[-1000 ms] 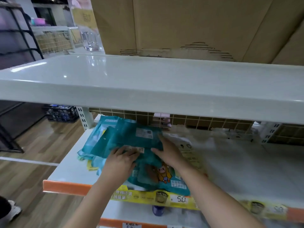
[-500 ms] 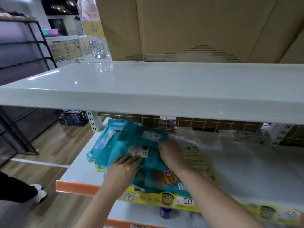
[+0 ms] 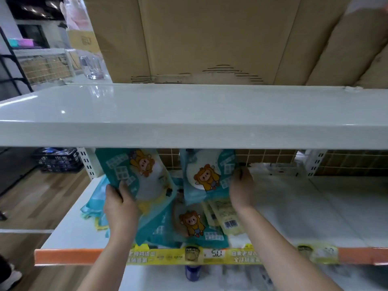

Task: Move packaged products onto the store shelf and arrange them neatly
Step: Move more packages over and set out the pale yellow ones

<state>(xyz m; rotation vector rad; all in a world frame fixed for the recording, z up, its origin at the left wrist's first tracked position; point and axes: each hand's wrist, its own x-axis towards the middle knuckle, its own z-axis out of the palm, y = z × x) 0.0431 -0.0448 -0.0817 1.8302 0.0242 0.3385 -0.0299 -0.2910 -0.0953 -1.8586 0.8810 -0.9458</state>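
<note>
I count three teal packets with the cartoon face showing on the shelf (image 3: 69,232). My left grip (image 3: 120,208) clasps the left packet (image 3: 134,175) upright near the shelf's left rear corner. My right grip (image 3: 241,189) pinches the second packet (image 3: 206,175) upright beside it. A third packet (image 3: 193,224) lies flat by the front edge, over other packs too jumbled to count.

We cannot see the tops of the two upright teal packets (image 3: 134,171), which the upper shelf (image 3: 189,133) hides. The right hand (image 3: 241,190) blurs at its fingertips, so its grip on the packet edge is unclear. Print on the yellow price strip (image 3: 214,254) is smeared beyond "5.0". A dark bottle (image 3: 192,273) below shows only partly. A shoe (image 3: 10,278) is cut off at the left edge.
</note>
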